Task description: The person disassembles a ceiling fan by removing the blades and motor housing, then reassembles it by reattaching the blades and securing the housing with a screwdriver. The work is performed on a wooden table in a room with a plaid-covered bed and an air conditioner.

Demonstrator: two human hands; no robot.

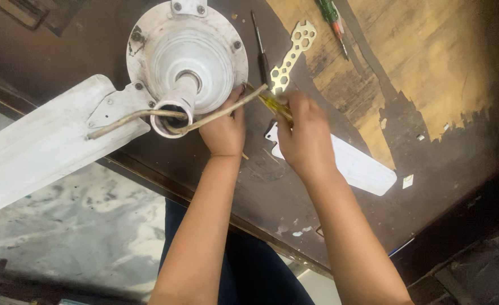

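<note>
A white ceiling fan motor point(196, 53) lies on a dark worn wooden table point(447, 164), its short hollow shaft point(173, 107) pointing toward me. Two beige wires point(125, 118) come out of the shaft. My left hand point(224, 127) rests against the motor's lower right rim, fingers curled on the housing near a wire. My right hand point(303, 135) grips a yellow-handled screwdriver point(272, 103) whose tip points at the motor's rim. One white fan blade point(40, 141) stays fixed to the motor at the left. Another white blade point(357, 164) lies loose under my right hand.
A flat metal multi-hole wrench point(292, 53) and a dark-handled screwdriver point(261, 48) lie beside the motor. A green-handled screwdriver point(331, 20) sits at the top. Small screws and paper scraps dot the table. A grey mottled floor point(74, 220) shows below the table edge.
</note>
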